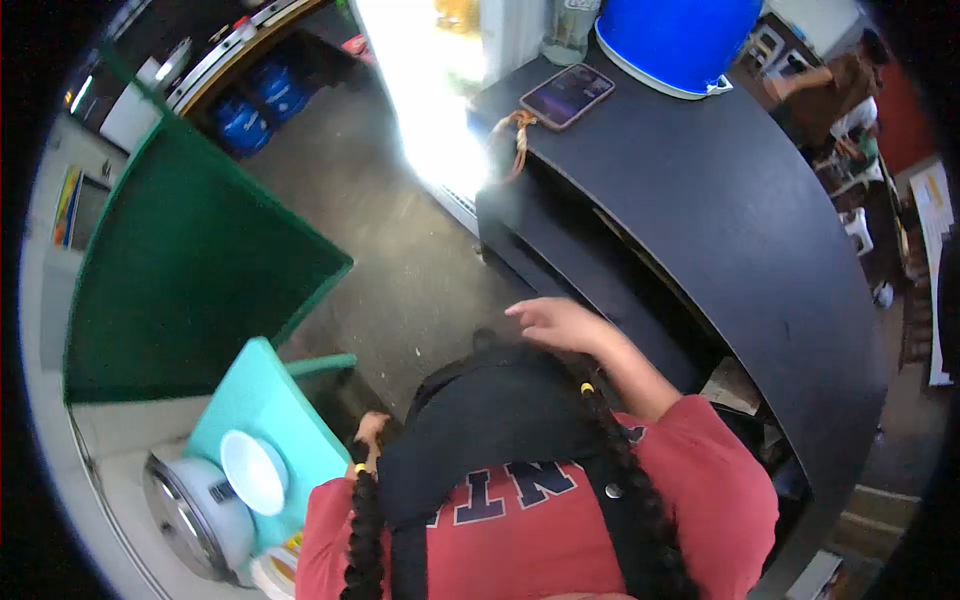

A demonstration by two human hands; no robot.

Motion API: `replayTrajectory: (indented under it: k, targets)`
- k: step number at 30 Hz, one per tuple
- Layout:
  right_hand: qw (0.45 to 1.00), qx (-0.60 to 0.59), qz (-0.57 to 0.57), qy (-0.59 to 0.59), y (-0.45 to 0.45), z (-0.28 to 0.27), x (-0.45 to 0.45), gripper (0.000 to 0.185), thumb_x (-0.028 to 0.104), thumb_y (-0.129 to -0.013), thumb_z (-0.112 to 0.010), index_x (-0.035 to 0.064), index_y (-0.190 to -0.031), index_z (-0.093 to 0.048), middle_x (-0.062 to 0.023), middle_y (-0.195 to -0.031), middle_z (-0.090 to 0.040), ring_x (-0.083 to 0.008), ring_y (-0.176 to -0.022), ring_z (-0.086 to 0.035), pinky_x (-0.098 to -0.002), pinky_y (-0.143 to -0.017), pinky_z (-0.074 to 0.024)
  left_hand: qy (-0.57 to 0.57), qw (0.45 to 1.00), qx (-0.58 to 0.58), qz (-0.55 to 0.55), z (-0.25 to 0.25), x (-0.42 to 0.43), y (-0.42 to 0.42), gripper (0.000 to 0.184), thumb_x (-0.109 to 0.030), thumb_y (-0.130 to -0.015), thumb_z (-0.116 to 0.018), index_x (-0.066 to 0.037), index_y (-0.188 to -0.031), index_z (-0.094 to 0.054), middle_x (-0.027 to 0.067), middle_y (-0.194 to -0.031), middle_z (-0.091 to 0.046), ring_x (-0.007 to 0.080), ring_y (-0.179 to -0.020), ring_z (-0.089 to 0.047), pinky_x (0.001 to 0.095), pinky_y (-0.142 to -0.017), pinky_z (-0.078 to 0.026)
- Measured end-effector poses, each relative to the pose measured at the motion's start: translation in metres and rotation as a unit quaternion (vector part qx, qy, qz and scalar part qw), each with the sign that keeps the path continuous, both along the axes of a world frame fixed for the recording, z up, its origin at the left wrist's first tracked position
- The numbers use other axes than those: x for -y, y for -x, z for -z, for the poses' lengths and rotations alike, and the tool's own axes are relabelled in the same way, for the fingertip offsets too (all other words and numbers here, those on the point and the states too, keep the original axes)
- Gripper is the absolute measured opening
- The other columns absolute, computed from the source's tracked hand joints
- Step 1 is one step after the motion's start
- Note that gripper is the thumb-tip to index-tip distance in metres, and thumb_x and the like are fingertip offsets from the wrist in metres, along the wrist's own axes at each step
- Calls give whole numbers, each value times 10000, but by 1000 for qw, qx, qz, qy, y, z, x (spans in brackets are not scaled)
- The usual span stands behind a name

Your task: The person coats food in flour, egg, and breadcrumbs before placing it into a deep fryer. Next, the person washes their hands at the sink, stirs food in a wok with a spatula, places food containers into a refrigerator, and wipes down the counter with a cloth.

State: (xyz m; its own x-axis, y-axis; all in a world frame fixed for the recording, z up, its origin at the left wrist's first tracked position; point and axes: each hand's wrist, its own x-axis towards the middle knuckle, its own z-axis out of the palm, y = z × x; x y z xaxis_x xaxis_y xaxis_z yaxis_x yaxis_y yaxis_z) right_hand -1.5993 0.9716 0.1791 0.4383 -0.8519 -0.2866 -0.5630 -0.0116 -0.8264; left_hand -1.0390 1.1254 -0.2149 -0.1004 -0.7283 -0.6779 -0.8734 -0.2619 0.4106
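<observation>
Head view: the step seems to be positioning beside the dark counter (700,220). The right hand (563,325), fingers loosely spread and empty, is near it; the left hand (372,430), its hold impossible to tell, is across from it, by the turquoise counter (270,390). Any grasp calls for closing fingers.

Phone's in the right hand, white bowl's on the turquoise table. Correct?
Not quite: the phone lies on the dark counter, not in the right hand, as the head view shows. The white bowl is on the turquoise table, as you say.
</observation>
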Motion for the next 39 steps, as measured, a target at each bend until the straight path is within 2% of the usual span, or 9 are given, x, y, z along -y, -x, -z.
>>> replayTrajectory:
  k: [3,6,19,23,27,31,33,36,39]
  targets:
    - [984,-4,30,178,33,-108,38,370,68,-796,-616,132,-1160,-637,-84,-809,-554,-206,-763,-558,-335,-718,-475,-84,985,-7,-153,-30,19,-7,308,-252,-831,-624,-38,-1053,-644,144,-934,-656,263,-831,-643,392,-684,-514]
    - [950,-125,178,225,76,-156,80,425,-1,-755,-559,148,-1143,-650,-93,-819,-510,-234,-814,-549,-328,-767,-465,-98,976,-20,-194,-45,74,-8,284,-256,-845,-614,-47,-1034,-639,130,-912,-649,251,-795,-632,380,-648,-508]
    - [823,-382,329,262,97,-135,237,506,9,-766,-490,198,-1221,-606,-152,-922,-522,-332,-913,-564,-402,-851,-472,-52,987,-68,-138,-41,399,-31,204,-272,-902,-569,-82,-956,-617,71,-816,-622,198,-637,-581,331,-495,-479]
    - [752,-361,430,345,62,-149,254,433,-1,-756,-481,128,-1148,-614,-154,-1030,-563,-314,-934,-579,-415,-848,-477,-69,987,-77,-125,-46,481,-64,193,-277,-920,-556,-92,-932,-611,53,-787,-613,182,-589,-566,316,-447,-470]
    - [676,-246,533,446,-29,-151,266,301,-50,-724,-515,28,-995,-620,-122,-988,-572,-205,-826,-566,-281,-686,-446,-184,945,-194,-186,0,568,-109,214,-293,-904,-600,-128,-1039,-595,42,-774,-608,181,-581,-565,326,-447,-482]
    - [793,-73,318,514,-156,-111,350,248,26,-706,-605,83,-940,-662,-64,-804,-623,-181,-713,-564,-293,-639,-447,-153,966,-184,-102,-11,651,-79,194,-249,-848,-680,-104,-959,-613,25,-712,-592,135,-572,-543,299,-437,-441]
    - [933,83,290,196,-201,-68,408,233,107,-776,-642,91,-1008,-656,-34,-858,-646,-146,-738,-566,-301,-667,-463,-5,996,-87,-19,-37,694,-51,256,-248,-750,-762,-85,-808,-574,23,-694,-578,157,-626,-545,345,-562,-468]
    - [965,158,197,74,-243,28,508,246,144,-806,-649,82,-1044,-647,-38,-907,-646,-143,-801,-588,-305,-713,-485,199,979,-26,31,-106,752,-22,151,-128,-676,-610,-46,-751,-507,170,-710,-541,356,-688,-535,416,-636,-438]
    - [990,122,67,35,-285,71,597,277,157,-820,-651,95,-1090,-639,-56,-989,-653,-168,-886,-613,-316,-777,-499,308,948,-80,-24,-130,802,-26,119,-44,-624,-546,-47,-739,-515,201,-731,-540,401,-708,-521,448,-625,-422]
